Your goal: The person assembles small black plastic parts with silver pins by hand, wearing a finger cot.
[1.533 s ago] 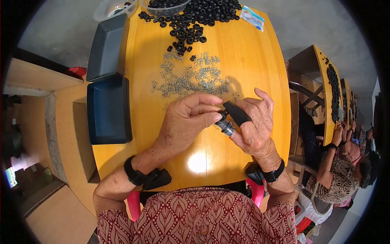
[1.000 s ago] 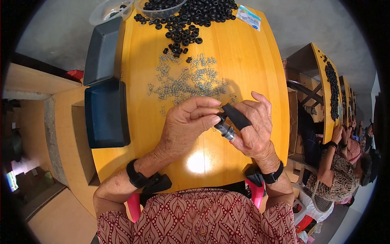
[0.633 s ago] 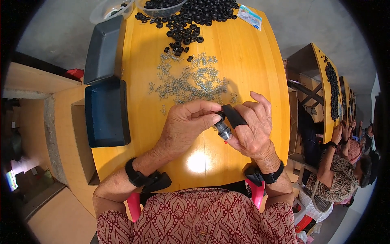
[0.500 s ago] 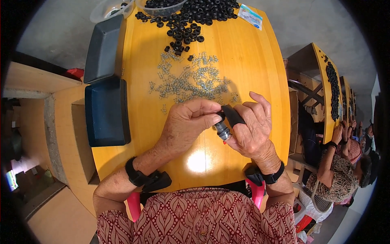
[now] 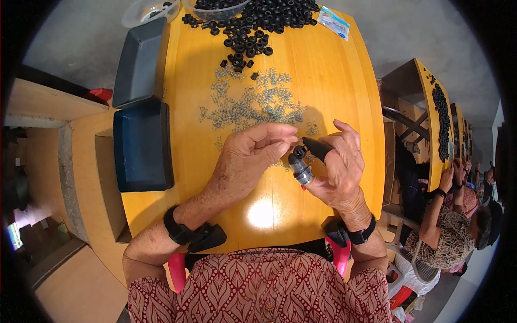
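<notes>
Over the near middle of the table (image 5: 344, 81), my right hand (image 5: 339, 172) pinches a small black rubber ring-shaped piece (image 5: 299, 151) between thumb and index finger. A black cover (image 5: 318, 148) sits on that index finger, and a clear and black one (image 5: 300, 169) on the thumb. My left hand (image 5: 245, 156) is just left of the ring, thumb and index fingertips pressed together. Whatever they hold is too small to make out. Beyond my hands lie many tiny silvery metal pieces (image 5: 253, 105), and farther off a heap of similar black rubber pieces (image 5: 274, 16).
Two dark trays, one grey (image 5: 141, 62) and one blue-black (image 5: 142, 148), stand along the left edge. Clear plastic bowls (image 5: 148, 13) are at the far left. A small printed packet (image 5: 334, 24) lies at the far right. Other people (image 5: 452, 226) sit at tables on the right.
My left fingertips have come off the black rubber piece and moved slightly up. The piece stays in my right hand, its ring opening now in view.
</notes>
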